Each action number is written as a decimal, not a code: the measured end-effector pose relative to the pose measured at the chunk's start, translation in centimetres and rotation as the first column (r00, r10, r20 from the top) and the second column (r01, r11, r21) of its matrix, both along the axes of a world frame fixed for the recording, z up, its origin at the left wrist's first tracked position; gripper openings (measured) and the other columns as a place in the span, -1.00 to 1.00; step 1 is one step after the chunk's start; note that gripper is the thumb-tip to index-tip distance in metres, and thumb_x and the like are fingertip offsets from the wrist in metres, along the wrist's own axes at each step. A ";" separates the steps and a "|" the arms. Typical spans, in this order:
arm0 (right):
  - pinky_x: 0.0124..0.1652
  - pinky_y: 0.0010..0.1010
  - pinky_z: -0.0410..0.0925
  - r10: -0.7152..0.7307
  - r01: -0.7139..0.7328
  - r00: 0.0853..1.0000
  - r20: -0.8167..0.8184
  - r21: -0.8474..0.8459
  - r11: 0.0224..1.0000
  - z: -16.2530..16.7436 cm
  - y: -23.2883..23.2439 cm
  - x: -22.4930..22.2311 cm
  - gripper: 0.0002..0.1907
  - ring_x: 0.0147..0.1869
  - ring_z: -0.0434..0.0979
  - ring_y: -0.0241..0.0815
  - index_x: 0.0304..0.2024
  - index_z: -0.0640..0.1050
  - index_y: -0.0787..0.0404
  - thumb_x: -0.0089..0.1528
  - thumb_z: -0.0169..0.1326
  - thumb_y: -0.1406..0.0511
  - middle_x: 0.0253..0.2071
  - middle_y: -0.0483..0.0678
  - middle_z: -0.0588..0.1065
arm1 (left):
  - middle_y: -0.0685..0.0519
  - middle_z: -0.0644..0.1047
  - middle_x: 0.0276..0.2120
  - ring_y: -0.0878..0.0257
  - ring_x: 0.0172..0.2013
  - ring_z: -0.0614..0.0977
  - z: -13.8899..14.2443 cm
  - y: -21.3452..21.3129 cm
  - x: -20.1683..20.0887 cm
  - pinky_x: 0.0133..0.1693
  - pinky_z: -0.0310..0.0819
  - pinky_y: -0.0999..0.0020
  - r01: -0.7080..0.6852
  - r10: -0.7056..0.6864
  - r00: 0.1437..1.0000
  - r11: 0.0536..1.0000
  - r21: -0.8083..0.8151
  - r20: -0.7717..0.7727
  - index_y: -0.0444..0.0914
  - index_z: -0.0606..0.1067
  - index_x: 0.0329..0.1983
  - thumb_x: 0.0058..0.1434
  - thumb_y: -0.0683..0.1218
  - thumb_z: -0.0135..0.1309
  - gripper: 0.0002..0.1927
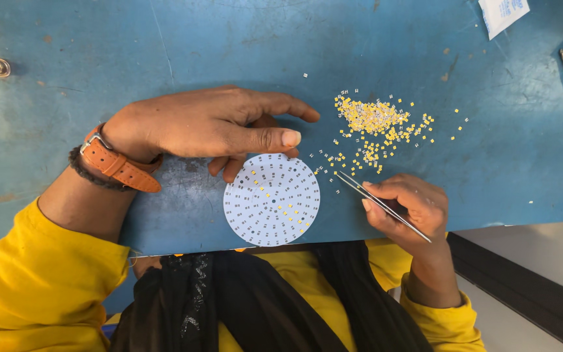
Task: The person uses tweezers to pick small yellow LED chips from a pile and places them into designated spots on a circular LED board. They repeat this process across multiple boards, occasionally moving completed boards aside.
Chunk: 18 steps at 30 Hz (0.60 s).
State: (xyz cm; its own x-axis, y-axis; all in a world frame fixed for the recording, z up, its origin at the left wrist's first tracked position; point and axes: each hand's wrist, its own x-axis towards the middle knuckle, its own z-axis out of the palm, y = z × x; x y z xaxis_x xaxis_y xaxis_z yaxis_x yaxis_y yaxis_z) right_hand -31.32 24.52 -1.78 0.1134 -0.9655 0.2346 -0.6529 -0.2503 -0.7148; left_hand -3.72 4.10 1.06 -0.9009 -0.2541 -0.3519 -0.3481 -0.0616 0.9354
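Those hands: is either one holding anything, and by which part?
Right hand pinches metal tweezers along their rear half. Left hand grips nothing, fingertips touching the round white board.

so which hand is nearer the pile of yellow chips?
Right. The right hand holds tweezers just below the pile of yellow chips; the left hand rests farther left, by the round board.

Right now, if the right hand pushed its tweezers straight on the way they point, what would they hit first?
The right hand aims the tweezers up-left. Their tips sit among stray small yellow chips, so those come first; the round white board lies just beside that line.
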 end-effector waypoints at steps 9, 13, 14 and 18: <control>-0.37 -0.48 0.33 0.050 -0.050 0.999 -0.020 0.020 0.999 0.1 -0.2 -0.1 -0.77 -0.41 0.55 -0.22 -0.25 0.58 0.35 0.13 0.34 0.35 -0.36 0.02 0.60 | -0.03 0.69 -0.23 0.36 -0.74 0.59 -0.2 0.0 0.1 -0.74 0.49 0.47 0.006 -0.005 0.999 1.000 0.006 -0.047 -0.14 0.32 0.38 0.14 0.39 -0.08 -0.16; -0.37 -0.49 0.34 0.041 -0.041 0.999 -0.022 0.016 0.999 0.1 -0.1 -0.1 -0.76 -0.40 0.55 -0.23 -0.21 0.60 0.35 0.14 0.33 0.35 -0.38 0.01 0.58 | -0.04 0.68 -0.23 0.36 -0.74 0.60 0.0 -0.1 0.1 -0.74 0.50 0.47 0.006 -0.006 0.999 1.000 -0.007 -0.040 -0.14 0.32 0.38 0.13 0.39 -0.09 -0.16; -0.37 -0.49 0.34 0.027 -0.026 0.999 -0.023 0.022 0.999 0.1 -0.1 -0.1 -0.76 -0.40 0.55 -0.23 -0.20 0.60 0.35 0.14 0.33 0.36 -0.39 0.00 0.57 | -0.03 0.68 -0.23 0.36 -0.74 0.60 0.0 -0.1 0.0 -0.74 0.50 0.47 0.005 -0.006 0.999 1.000 -0.012 -0.044 -0.13 0.31 0.38 0.12 0.40 -0.09 -0.16; -0.37 -0.50 0.33 -0.010 0.010 1.000 -0.021 0.019 1.000 0.1 0.1 -0.1 -0.76 -0.40 0.55 -0.24 -0.17 0.62 0.34 0.15 0.33 0.36 -0.39 -0.01 0.56 | -0.04 0.69 -0.22 0.32 -0.73 0.61 0.1 0.0 0.0 -0.72 0.50 0.43 0.006 -0.005 0.999 1.000 -0.029 0.034 -0.12 0.33 0.40 0.11 0.37 -0.10 -0.16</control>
State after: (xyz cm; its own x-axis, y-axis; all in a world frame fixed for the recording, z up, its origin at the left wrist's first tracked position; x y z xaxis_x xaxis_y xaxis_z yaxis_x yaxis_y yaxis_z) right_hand -31.38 24.60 -1.71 0.1082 -0.9708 0.2140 -0.6703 -0.2302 -0.7054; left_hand -3.68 4.09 1.19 -0.8901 -0.2596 -0.3747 -0.3797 -0.0326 0.9246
